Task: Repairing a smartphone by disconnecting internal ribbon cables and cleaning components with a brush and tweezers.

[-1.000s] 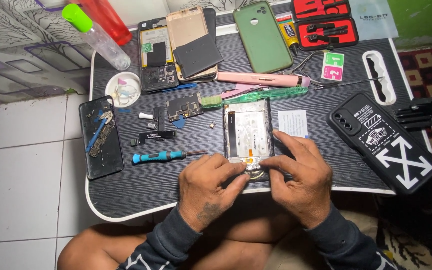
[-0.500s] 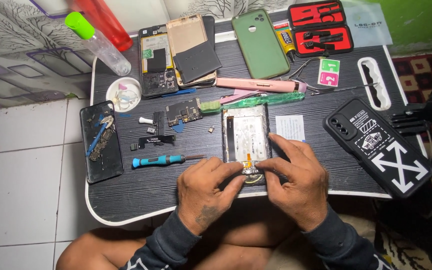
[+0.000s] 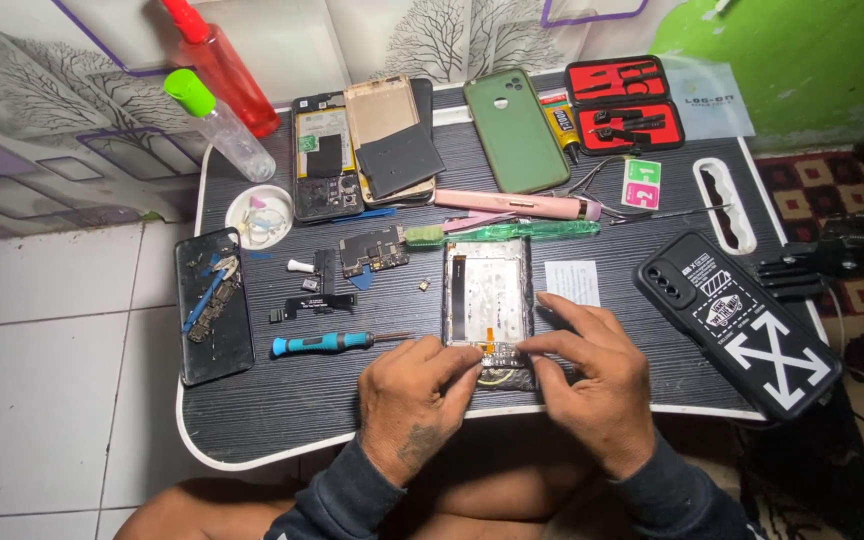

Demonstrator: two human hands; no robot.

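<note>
Your left hand (image 3: 414, 392) and right hand (image 3: 595, 375) pinch with thumb and forefinger closed at the bottom edge of the opened phone frame (image 3: 488, 292), which lies flat mid-table (image 3: 282, 420), just right of the blue screwdriver (image 3: 324, 343). The thin orange flex (image 3: 497, 349) there looks fragile: pull unevenly and you may tear it, or nudge the loose small parts (image 3: 317, 285) off their spot. Compared with a second ago, your hands sit in nearly the same place; your fingertips have closed in slightly.
</note>
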